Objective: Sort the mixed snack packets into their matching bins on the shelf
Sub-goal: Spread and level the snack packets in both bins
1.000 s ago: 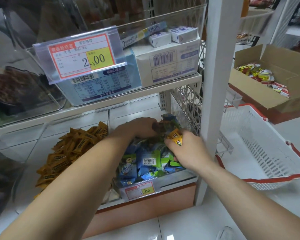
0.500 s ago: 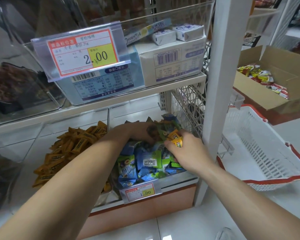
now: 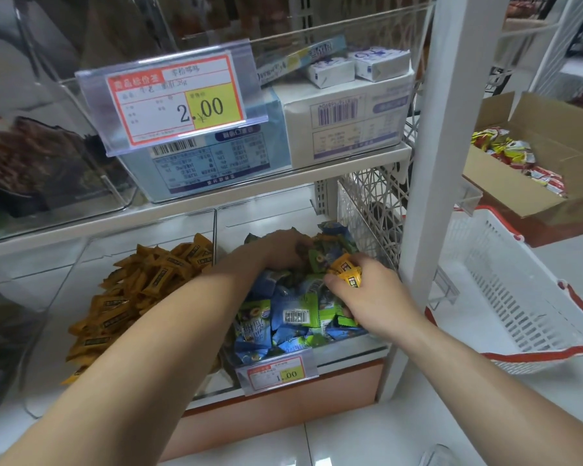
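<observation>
right then, the right hand (image 3: 374, 299) had its thumb and fingers curled round a couple of orange packets (image 3: 348, 271). it pinched them just above the heap of blue and green packets (image 3: 293, 317) in the right bin (image 3: 270, 218) on the lower shelf. the left hand (image 3: 276, 250) lay further back on the same heap, palm down, with its fingers curled into the wrappers. whether it gripped anything could not be told, as the fingertips were buried among the packets. both bare forearms reached in from the near side, the left one crossing over the front corner of the neighbouring left bin (image 3: 148, 227). that clear bin held a loose orange pile (image 3: 142, 290), packets of the same colour as the ones in the right hand. a small price tag (image 3: 276, 373) reading 1.00 hung on the front of the right bin.

on the shelf above, a large price tag (image 3: 175, 102) reading 2.00 stood in front of a pale blue box (image 3: 209, 163). a white box (image 3: 344, 122) sat beside it, with two little white cartons (image 3: 330, 72) on top. a white upright post (image 3: 428, 146) stood just right of the right bin. beyond the post, a white basket (image 3: 505, 297) with red trim sat on the floor. behind the basket, an open cardboard box (image 3: 559, 136) held red and yellow packets (image 3: 505, 153).
</observation>
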